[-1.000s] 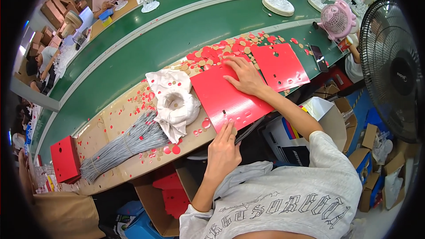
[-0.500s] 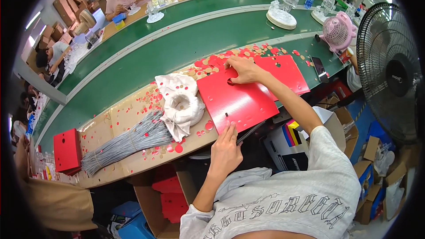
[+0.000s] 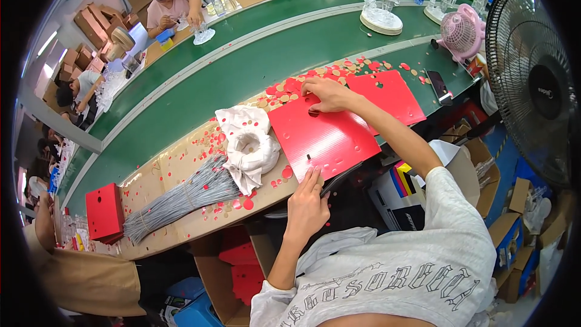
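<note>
A glossy red corrugated sheet [image 3: 330, 145] lies in front of me, with a round hole near its far edge and a small dark slot near its near edge. My right hand [image 3: 327, 95] is curled over the far edge, fingers and thumb gripping the sheet beside the hole. At the near edge, my left hand [image 3: 307, 203] rests its outstretched fingers on the sheet below the slot. A second red sheet [image 3: 390, 98] lies partly under my right forearm. Small red and tan discs [image 3: 284, 89] are scattered beyond the far edge.
Left of the sheet lie a bunched white cloth [image 3: 251, 145], a bundle of grey wires [image 3: 181, 200] and a red stack [image 3: 104, 212]. A phone [image 3: 437, 86], a pink fan [image 3: 461, 33] and a large black fan [image 3: 532, 85] are at right. An open carton [image 3: 212, 284] stands below the table.
The view has shifted slightly, so the things at left appear further right. Both my hands keep nearly the same places on the sheet. Across the belt, a person's arm has reached toward a clear piece.
</note>
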`<state>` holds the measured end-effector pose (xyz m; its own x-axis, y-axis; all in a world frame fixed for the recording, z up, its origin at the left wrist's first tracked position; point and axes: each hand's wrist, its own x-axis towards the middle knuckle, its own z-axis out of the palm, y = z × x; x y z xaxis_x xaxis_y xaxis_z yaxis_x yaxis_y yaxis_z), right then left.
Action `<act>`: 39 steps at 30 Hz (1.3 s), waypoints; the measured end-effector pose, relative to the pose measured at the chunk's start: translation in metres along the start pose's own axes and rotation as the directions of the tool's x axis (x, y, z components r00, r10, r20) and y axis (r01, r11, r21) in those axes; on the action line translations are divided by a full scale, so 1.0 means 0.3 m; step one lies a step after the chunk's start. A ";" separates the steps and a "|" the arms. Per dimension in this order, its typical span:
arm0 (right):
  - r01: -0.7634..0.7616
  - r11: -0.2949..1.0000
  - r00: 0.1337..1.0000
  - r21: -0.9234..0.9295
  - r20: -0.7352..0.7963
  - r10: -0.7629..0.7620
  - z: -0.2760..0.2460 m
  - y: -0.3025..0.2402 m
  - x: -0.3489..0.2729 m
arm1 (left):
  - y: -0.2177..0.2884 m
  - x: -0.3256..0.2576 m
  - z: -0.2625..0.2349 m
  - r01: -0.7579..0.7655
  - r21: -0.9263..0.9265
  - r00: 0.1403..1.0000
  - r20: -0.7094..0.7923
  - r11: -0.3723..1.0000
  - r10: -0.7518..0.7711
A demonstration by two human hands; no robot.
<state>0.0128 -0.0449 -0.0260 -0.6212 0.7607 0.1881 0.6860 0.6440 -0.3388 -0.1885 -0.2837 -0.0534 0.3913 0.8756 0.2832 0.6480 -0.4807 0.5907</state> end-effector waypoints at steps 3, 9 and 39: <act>-0.038 0.994 0.999 0.103 0.021 0.036 -0.056 -0.042 0.020 | -0.001 -0.006 -0.001 0.011 -0.029 0.999 -0.035 1.000 -0.012; 0.047 0.999 0.999 -0.006 -0.026 -0.047 -0.107 -0.086 0.020 | 0.003 -0.013 -0.002 -0.007 -0.018 0.999 -0.045 1.000 0.006; 0.137 0.980 0.802 -0.148 -0.564 -0.197 -0.457 0.066 -0.092 | 0.085 -0.105 -0.210 0.178 -0.591 0.979 0.022 0.787 -0.205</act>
<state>0.0955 -0.0419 0.0886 -0.4199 0.5293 0.7372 0.6430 0.7468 -0.1699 -0.2254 -0.3204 0.0005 0.2646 0.9542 0.1395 0.1938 -0.1943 0.9616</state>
